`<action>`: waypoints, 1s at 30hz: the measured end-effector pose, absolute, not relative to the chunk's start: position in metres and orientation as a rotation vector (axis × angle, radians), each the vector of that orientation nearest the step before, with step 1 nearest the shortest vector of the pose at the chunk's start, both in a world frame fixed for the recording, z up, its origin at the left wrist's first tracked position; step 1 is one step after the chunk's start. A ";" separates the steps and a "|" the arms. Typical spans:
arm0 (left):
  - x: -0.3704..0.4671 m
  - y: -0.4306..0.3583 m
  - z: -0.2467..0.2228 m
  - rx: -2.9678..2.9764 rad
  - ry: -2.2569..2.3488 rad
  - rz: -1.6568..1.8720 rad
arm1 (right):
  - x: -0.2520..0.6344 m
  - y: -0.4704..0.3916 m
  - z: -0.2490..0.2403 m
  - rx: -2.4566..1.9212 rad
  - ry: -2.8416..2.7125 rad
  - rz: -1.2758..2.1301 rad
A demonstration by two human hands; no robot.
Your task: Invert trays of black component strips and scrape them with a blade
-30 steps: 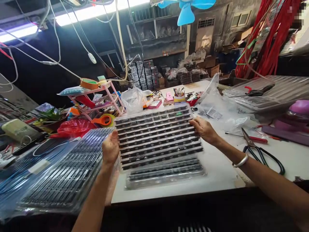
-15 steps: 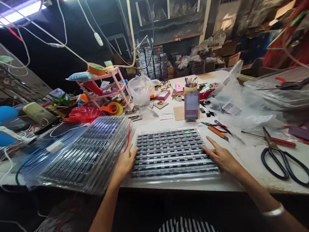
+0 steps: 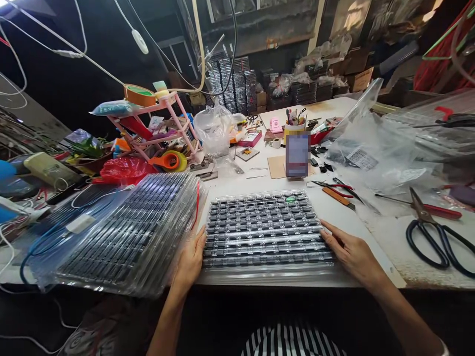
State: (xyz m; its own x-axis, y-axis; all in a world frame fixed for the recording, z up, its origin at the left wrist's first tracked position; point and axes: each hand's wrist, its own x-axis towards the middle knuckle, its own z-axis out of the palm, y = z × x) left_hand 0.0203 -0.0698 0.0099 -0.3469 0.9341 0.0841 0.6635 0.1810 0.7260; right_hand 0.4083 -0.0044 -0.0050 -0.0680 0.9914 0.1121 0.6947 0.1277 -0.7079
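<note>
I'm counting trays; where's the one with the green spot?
Head view, lower centre: the green-spotted plastic tray lies between the left hand and right hand, right of the tray stack.

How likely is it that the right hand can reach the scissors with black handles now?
Probably yes: the right hand is at the right edge of the tray, and the scissors lie farther right, with nothing seen covering their handles.

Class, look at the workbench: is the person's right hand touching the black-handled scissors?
Apart. The head view shows bare pale tabletop between the right hand and the black-handled scissors.
</note>
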 end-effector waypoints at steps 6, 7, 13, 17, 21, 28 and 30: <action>0.022 -0.056 0.014 1.509 2.119 0.973 | 0.405 0.018 -0.002 -1.599 -1.887 0.602; 0.022 -0.055 0.015 1.510 2.120 0.966 | 0.405 0.019 -0.001 -1.619 -1.900 0.595; 0.017 -0.056 0.015 1.508 2.114 0.933 | 0.401 0.014 -0.001 -1.614 -1.864 0.678; 0.013 -0.054 0.013 1.387 2.068 1.044 | 0.391 0.014 -0.009 -1.436 -1.657 0.641; 0.017 -0.058 0.023 1.248 1.954 1.195 | 0.380 0.014 -0.006 -1.366 -1.466 0.706; 0.039 -0.086 0.074 0.877 1.518 1.981 | 0.380 0.002 0.043 -1.147 -1.561 0.615; 0.041 -0.093 0.087 0.821 1.534 2.251 | 0.383 0.003 0.044 -1.128 -1.510 0.537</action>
State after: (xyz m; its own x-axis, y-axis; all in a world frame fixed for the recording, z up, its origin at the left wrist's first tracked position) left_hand 0.0412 -0.0927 0.0866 -0.7934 0.5357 0.2890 0.0731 -0.3875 0.9189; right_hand 0.3831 0.0028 0.0445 0.0776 0.8650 0.4958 0.3580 0.4399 -0.8236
